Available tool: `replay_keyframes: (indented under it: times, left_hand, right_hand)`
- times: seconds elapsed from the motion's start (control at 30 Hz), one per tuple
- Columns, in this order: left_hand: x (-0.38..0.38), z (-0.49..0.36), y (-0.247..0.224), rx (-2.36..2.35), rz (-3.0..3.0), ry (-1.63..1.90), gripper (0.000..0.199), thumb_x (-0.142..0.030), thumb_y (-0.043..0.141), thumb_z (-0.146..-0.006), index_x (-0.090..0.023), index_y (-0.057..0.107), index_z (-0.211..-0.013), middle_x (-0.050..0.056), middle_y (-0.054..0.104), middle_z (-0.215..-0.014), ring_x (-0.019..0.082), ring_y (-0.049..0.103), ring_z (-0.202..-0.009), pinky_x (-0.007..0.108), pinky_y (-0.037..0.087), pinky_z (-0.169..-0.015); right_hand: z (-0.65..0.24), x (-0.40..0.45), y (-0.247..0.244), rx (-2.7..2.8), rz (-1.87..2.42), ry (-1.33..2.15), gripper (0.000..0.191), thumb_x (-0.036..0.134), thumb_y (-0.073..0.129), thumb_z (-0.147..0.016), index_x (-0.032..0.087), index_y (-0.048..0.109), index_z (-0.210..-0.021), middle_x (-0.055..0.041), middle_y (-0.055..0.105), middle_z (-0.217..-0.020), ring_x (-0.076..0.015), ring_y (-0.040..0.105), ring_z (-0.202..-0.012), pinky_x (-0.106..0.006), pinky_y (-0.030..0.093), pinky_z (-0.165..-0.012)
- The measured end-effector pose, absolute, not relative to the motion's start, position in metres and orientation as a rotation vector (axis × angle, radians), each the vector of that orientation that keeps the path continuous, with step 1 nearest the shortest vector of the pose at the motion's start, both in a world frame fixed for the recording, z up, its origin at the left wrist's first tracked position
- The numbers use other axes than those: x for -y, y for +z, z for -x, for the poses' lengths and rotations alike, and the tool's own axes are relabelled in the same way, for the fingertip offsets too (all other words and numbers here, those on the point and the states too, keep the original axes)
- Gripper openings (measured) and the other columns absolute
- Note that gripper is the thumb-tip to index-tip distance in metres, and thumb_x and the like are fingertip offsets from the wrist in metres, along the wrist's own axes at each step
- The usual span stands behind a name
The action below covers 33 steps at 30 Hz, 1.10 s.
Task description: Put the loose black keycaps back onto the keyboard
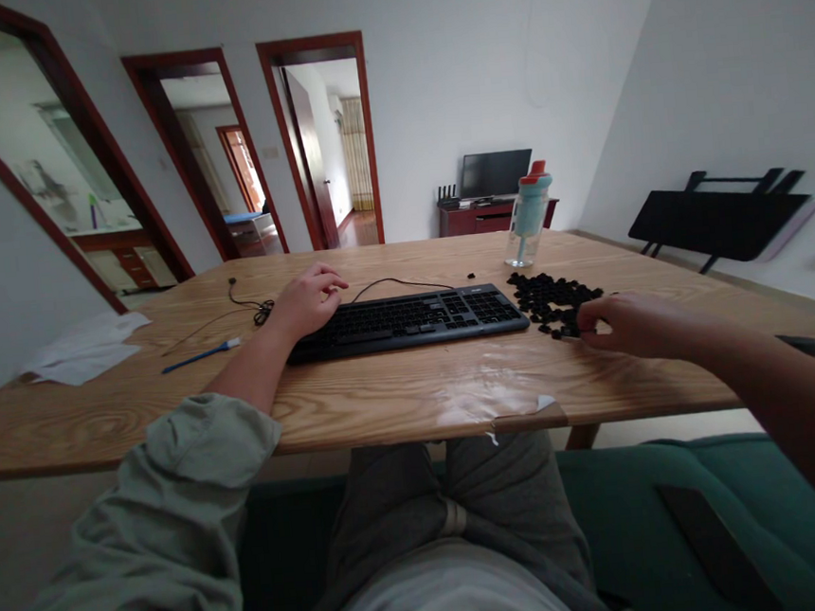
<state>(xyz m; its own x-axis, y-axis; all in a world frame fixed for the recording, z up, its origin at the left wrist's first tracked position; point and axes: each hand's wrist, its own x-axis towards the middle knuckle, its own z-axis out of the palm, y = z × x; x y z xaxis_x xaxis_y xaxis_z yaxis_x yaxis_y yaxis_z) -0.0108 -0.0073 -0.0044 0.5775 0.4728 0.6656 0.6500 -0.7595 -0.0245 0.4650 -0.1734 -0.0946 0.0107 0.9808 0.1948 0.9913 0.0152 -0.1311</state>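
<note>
A black keyboard (409,321) lies on the wooden table (358,395), with its left part missing from sight under my left hand. My left hand (309,300) rests over the keyboard's upper left corner, fingers loosely bent and apart, holding nothing visible. To the right of the keyboard is a spread of small black keycaps (546,295). My right hand (604,317) is at the right edge of these keycaps with thumb and fingertips pinched together; whatever is between them is too small to make out.
A clear bottle with a red lid (532,214) stands behind the keycaps. Left of the keyboard lie a blue brush (198,356), a coiled black cable (263,310) and white paper (87,348). One small black piece (472,276) sits behind the keyboard.
</note>
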Motion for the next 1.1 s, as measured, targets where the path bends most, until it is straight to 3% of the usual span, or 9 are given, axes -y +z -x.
replay_keyframes:
  times: [0.17,0.33,0.43,0.53,0.77,0.9,1.1]
  left_hand:
    - [0.016,-0.007,-0.006,0.887,2.621,-1.010,0.025,-0.020,0.053,-0.082,-0.016,0.074,-0.095,0.007,0.063,-0.109,0.012,0.060,-0.076,0.028,0.051,-0.078]
    - [0.038,-0.066,-0.015,0.640,2.931,-0.962,0.032,-0.025,0.062,-0.082,-0.016,0.069,-0.112,0.005,0.068,-0.096,0.009,0.059,-0.068,0.024,0.048,-0.067]
    - [0.048,-0.100,-0.021,0.604,3.051,-1.060,0.048,-0.030,0.067,-0.082,-0.017,0.062,-0.128,0.003,0.068,-0.093,0.008,0.057,-0.063,0.021,0.045,-0.061]
    - [0.050,-0.116,-0.025,0.594,2.997,-1.165,0.041,-0.026,0.066,-0.082,-0.019,0.065,-0.123,0.001,0.067,-0.087,0.008,0.055,-0.063,0.020,0.043,-0.061]
    - [0.045,-0.112,-0.028,0.664,2.902,-1.036,0.031,-0.024,0.063,-0.083,-0.019,0.072,-0.113,0.003,0.069,-0.088,0.011,0.057,-0.070,0.024,0.044,-0.067]
    - [0.043,-0.109,-0.029,0.670,2.854,-0.973,0.031,-0.026,0.063,-0.084,-0.020,0.072,-0.113,0.003,0.070,-0.093,0.012,0.059,-0.072,0.026,0.045,-0.071]
    - [0.043,-0.108,-0.029,0.654,2.821,-0.950,0.030,-0.027,0.063,-0.085,-0.020,0.073,-0.112,0.004,0.070,-0.096,0.014,0.061,-0.076,0.027,0.046,-0.077]
  right_hand:
    - [-0.437,0.167,-0.078,2.031,1.853,0.059,0.023,0.035,0.065,-0.074,0.019,0.061,-0.091,-0.0054,0.064,-0.081,-0.0173,0.056,-0.066,-0.028,0.037,-0.057]
    - [-0.376,0.133,-0.044,1.904,1.263,0.640,0.028,0.037,0.066,-0.073,0.018,0.057,-0.092,-0.0042,0.060,-0.080,-0.0134,0.051,-0.067,-0.025,0.040,-0.058]
    - [-0.344,0.104,-0.034,1.738,1.089,0.948,0.029,0.035,0.066,-0.072,0.018,0.057,-0.093,0.0015,0.047,-0.066,-0.0088,0.035,-0.052,-0.023,0.026,-0.047]
    - [-0.329,0.085,-0.037,1.600,0.946,1.157,0.026,0.036,0.065,-0.073,0.018,0.056,-0.090,0.0049,0.033,-0.058,-0.0075,0.023,-0.049,-0.022,0.015,-0.046]
    - [-0.331,0.076,-0.053,1.522,0.987,1.177,0.026,0.040,0.066,-0.075,0.018,0.059,-0.088,-0.0007,0.047,-0.067,-0.0079,0.023,-0.051,-0.024,0.015,-0.045]
    - [-0.329,0.075,-0.058,1.546,0.981,1.133,0.028,0.043,0.064,-0.080,0.015,0.062,-0.081,-0.0005,0.045,-0.063,-0.0080,0.026,-0.052,-0.023,0.019,-0.045]
    - [-0.326,0.077,-0.059,1.591,0.998,0.977,0.036,0.044,0.070,-0.074,0.013,0.066,-0.093,-0.0032,0.058,-0.076,-0.0069,0.034,-0.054,-0.022,0.024,-0.045]
